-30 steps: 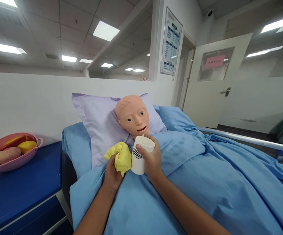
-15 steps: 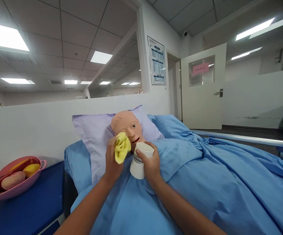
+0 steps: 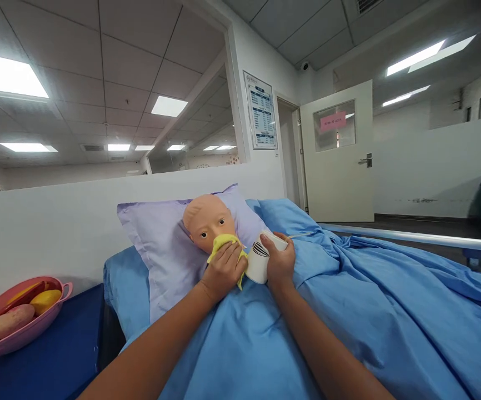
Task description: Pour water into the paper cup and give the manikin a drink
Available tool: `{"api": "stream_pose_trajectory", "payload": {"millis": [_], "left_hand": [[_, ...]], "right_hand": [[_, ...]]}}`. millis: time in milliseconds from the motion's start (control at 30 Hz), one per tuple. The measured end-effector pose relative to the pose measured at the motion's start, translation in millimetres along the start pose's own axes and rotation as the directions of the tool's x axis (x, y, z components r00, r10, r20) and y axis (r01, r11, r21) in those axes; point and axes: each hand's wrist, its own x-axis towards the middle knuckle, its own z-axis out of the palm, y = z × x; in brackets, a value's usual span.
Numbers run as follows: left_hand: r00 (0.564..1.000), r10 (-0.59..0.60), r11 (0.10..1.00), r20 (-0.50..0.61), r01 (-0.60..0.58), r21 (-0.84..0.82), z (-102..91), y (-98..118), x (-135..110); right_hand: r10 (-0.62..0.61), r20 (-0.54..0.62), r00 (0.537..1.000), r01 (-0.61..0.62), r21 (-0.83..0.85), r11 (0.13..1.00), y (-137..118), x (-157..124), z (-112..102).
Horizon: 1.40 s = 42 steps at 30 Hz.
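Note:
A manikin's head (image 3: 203, 218) rests face up on a lilac pillow (image 3: 163, 239). Over its mouth and chin lies a yellow cloth (image 3: 224, 239), pressed there by my left hand (image 3: 224, 268), whose fingers are closed on it. My right hand (image 3: 281, 261) grips a white cup (image 3: 258, 268) with black stripes, just right of the cloth. The cup leans to the right, its rim partly hidden by my fingers. A thin pale streak (image 3: 301, 236) runs from near the rim over the bedding; whether it is liquid or a string I cannot tell.
A blue quilt (image 3: 349, 311) covers the bed, with a pale side rail (image 3: 424, 236) along its far side. To the left, a pink basket (image 3: 36, 328) of fruit-like pieces stands on a dark blue tabletop (image 3: 65, 355). A door (image 3: 338, 178) stands ajar behind.
My left hand has brought the yellow cloth right, from beside the manikin's cheek onto its mouth. My right hand has moved the cup right and slightly up, tilting it over. The pale streak has appeared.

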Motion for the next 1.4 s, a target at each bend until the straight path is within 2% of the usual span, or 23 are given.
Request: {"api": "stream_pose_trajectory", "payload": {"millis": [33, 67, 100, 167, 233, 333, 367, 467, 533, 700, 800, 900, 967, 1033, 1167, 1200, 1233, 1267, 1400], "left_hand": [[0.994, 0.105, 0.982, 0.035, -0.109, 0.154, 1.3, -2.9, -5.0], [0.973, 0.216, 0.921, 0.087, -0.232, 0.313, 1.3, -5.2, -9.4], [0.94, 0.311, 0.826, 0.14, -0.341, 0.449, -0.1, -6.5, -12.8], [0.877, 0.432, 0.653, 0.21, -0.465, 0.598, -6.2, -5.5, -15.1], [0.816, 0.515, 0.568, 0.263, -0.554, 0.609, -15.2, -0.8, -9.3], [0.715, 0.614, 0.48, 0.335, -0.675, 0.561, -26.7, 6.5, 12.4], [0.704, 0.624, 0.459, 0.34, -0.682, 0.569, -28.2, 7.2, 20.5], [0.746, 0.587, 0.438, 0.313, -0.618, 0.653, -23.8, 2.4, 35.5], [0.777, 0.555, 0.445, 0.298, -0.579, 0.683, -15.4, -3.9, 33.9], [0.853, 0.496, 0.572, 0.162, -0.462, 0.678, 5.1, -11.3, 12.1], [0.867, 0.483, 0.616, 0.123, -0.436, 0.656, 11.0, -11.6, 2.6], [0.877, 0.462, 0.649, 0.134, -0.437, 0.623, 9.5, -11.8, -4.9], [0.872, 0.454, 0.656, 0.185, -0.467, 0.593, 2.0, -10.2, -8.3], [0.837, 0.476, 0.642, 0.272, -0.541, 0.543, -11.1, -6.2, -8.7], [0.654, 0.623, 0.502, 0.429, -0.755, 0.423, -41.3, 3.5, 2.6], [0.63, 0.641, 0.472, 0.439, -0.774, 0.422, -46.1, 4.4, 7.4], [0.629, 0.645, 0.459, 0.435, -0.773, 0.437, -48.7, 4.2, 12.2], [0.645, 0.638, 0.46, 0.421, -0.757, 0.464, -49.0, 2.8, 16.7], [0.747, 0.572, 0.517, 0.339, -0.649, 0.558, -29.3, -12.1, 19.7]], "right_hand": [[0.006, 0.002, 1.0, -0.006, -0.003, 1.0, 0.4, 0.1, 0.4], [0.01, 0.002, 1.0, -0.01, -0.004, 1.0, 0.5, 0.0, 0.7], [0.012, 0.001, 1.0, -0.012, -0.003, 1.0, 0.4, 0.0, 0.9], [0.01, 0.004, 1.0, -0.01, 0.001, 1.0, 0.1, -0.2, 1.1], [0.011, 0.011, 1.0, -0.011, 0.009, 1.0, 0.3, 0.0, 1.3], [0.026, 0.023, 0.999, -0.026, 0.022, 0.999, 1.3, 0.5, 1.8], [0.031, 0.027, 0.999, -0.032, 0.027, 0.999, 1.4, 0.5, 2.0], [0.046, 0.028, 0.999, -0.047, 0.038, 0.998, 1.2, -0.1, 2.4], [0.062, 0.019, 0.998, -0.063, 0.042, 0.997, 1.3, -0.4, 2.4], [0.086, 0.016, 0.996, -0.087, 0.044, 0.995, 5.4, 1.3, 1.3], [0.078, 0.003, 0.997, -0.078, 0.031, 0.996, 7.6, 2.7, -0.1], [0.071, -0.006, 0.997, -0.071, 0.013, 0.997, 7.5, 2.9, -0.9], [0.068, 0.0, 0.998, -0.068, 0.004, 0.998, 6.9, 2.8, -0.8], [0.064, 0.006, 0.998, -0.064, 0.0, 0.998, 6.4, 2.7, -0.1], [0.055, 0.013, 0.998, -0.055, 0.002, 0.998, 5.8, 2.3, 1.7], [0.054, 0.015, 0.998, -0.054, 0.006, 0.999, 5.6, 1.9, 2.0], [0.053, 0.018, 0.998, -0.053, 0.009, 0.999, 5.2, 1.3, 2.2], [0.053, 0.019, 0.998, -0.053, 0.012, 0.999, 4.8, 0.6, 2.3], [0.056, 0.025, 0.998, -0.057, 0.019, 0.998, 3.6, -1.8, 1.7]]}}
